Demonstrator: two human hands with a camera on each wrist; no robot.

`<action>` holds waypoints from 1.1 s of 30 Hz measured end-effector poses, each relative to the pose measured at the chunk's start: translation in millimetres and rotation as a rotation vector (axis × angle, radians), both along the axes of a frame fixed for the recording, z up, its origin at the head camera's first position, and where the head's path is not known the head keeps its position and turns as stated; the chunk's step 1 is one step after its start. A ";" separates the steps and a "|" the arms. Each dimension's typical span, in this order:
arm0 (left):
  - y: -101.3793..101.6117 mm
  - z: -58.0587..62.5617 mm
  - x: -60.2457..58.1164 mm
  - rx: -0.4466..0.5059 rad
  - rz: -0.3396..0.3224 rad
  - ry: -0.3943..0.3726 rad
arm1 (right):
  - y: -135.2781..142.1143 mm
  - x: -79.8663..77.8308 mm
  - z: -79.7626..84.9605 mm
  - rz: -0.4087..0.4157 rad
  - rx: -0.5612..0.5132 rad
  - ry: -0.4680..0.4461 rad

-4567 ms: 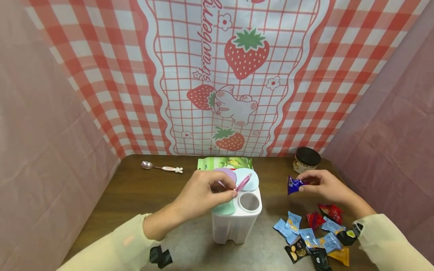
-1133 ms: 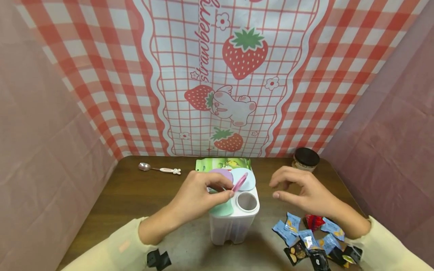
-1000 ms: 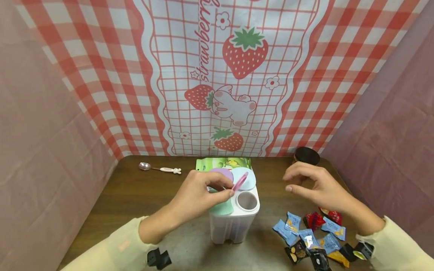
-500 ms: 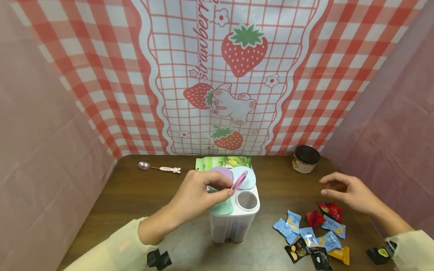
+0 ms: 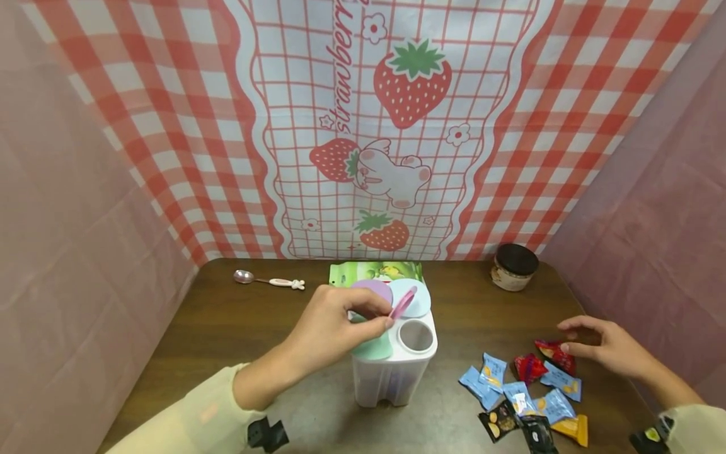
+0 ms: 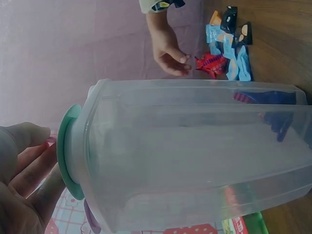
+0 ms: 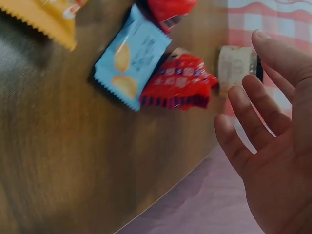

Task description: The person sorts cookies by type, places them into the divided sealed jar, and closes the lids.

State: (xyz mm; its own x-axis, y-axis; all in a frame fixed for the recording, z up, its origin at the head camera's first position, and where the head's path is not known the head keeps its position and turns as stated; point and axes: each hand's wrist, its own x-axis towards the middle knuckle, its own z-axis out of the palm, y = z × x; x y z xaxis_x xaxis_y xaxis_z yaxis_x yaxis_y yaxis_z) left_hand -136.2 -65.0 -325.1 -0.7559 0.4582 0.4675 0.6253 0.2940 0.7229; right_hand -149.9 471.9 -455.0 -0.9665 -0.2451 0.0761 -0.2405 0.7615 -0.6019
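Note:
My left hand (image 5: pixel 334 321) pinches the raised pink lid (image 5: pixel 404 302) of a translucent storage container (image 5: pixel 391 381). Beneath that lid is a round opening (image 5: pixel 416 336). Purple (image 5: pixel 374 290), pale blue (image 5: pixel 412 298) and mint green (image 5: pixel 374 347) lids lie over the other openings. Through the container wall, the left wrist view shows blue-purple wrapped snacks (image 6: pixel 273 100) at the bottom. My right hand (image 5: pixel 615 350) hovers, fingers loosely bent and holding nothing, beside a red snack packet (image 5: pixel 558 357). In the right wrist view a gap separates its fingers from that red packet (image 7: pixel 180 83).
Another red packet (image 5: pixel 529 367), several light blue packets (image 5: pixel 518 397), black packets (image 5: pixel 499 420) and a yellow one (image 5: pixel 573 430) lie at the right. A black-lidded jar (image 5: pixel 513 268) stands at the back right. A spoon (image 5: pixel 269 280) lies back left; a green bag (image 5: pixel 374 271) is behind the container.
The purple packet has left my right hand, which has since moved from near the container rightward and down to the red packets. My left hand keeps the pink lid raised.

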 end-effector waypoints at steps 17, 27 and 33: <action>-0.9 -0.6 0.1 -0.002 0.008 0.002 | 16.7 2.4 -30.6 -0.011 0.036 -0.100; -0.8 1.2 1.2 -0.011 0.013 -0.011 | 16.0 1.4 -40.6 -0.046 0.064 -0.075; -0.9 1.4 1.4 -0.013 0.014 -0.007 | 16.0 -0.7 -43.1 -0.025 0.041 -0.016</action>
